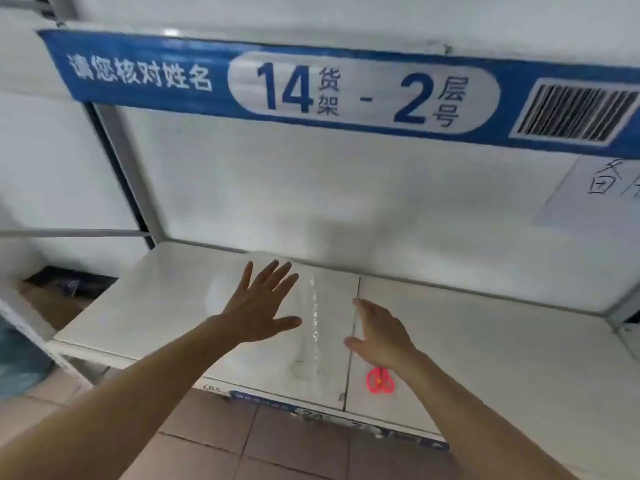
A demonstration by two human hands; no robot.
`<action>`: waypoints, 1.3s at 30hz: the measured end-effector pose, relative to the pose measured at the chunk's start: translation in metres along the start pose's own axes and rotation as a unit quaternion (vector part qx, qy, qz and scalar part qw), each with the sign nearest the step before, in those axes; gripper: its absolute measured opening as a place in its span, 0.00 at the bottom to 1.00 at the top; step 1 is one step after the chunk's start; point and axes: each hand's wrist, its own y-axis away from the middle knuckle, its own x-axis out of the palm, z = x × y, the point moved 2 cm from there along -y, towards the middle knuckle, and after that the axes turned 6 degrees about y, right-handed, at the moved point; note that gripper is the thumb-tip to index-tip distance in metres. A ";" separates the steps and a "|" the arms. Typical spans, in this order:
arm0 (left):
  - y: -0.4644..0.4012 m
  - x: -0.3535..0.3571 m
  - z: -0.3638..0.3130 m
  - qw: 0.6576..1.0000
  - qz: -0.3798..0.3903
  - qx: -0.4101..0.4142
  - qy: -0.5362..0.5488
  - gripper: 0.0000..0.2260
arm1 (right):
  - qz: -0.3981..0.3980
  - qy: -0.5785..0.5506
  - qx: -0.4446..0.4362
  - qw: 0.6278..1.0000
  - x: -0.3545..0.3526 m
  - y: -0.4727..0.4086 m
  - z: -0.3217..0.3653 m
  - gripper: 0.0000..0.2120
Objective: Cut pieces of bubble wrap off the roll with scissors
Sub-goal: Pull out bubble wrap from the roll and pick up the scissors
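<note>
A sheet of clear bubble wrap (313, 317) lies flat on the white shelf (485, 348), hard to tell from the surface except for a shiny crease down its middle. My left hand (258, 306) hovers over or presses on the sheet's left part, fingers spread, holding nothing. To the right of the crease, my right hand (379, 332) is open with the palm down. Red-handled scissors (381, 382) lie on the shelf near its front edge, partly hidden under my right wrist. No roll is visible.
A blue shelf label (311, 84) reading 14-2 with a barcode runs overhead. A handwritten paper (595, 192) hangs at the right. A seam (353, 341) splits the shelf boards. A dark gap with a cardboard box (59, 299) lies left; brown floor tiles (277, 445) are below.
</note>
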 end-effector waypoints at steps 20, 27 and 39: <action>0.001 0.039 -0.013 0.994 -0.095 0.010 -0.043 0.37 | 0.014 -0.456 0.239 0.857 0.104 -0.015 0.010 0.57; 0.019 0.074 -0.050 0.964 -0.194 0.140 -0.112 0.31 | -0.018 -0.462 0.261 0.847 0.122 -0.026 0.007 0.57; 0.028 0.167 -0.048 0.967 -0.196 0.146 -0.074 0.28 | 0.021 -0.574 0.243 0.782 0.146 -0.035 -0.016 0.15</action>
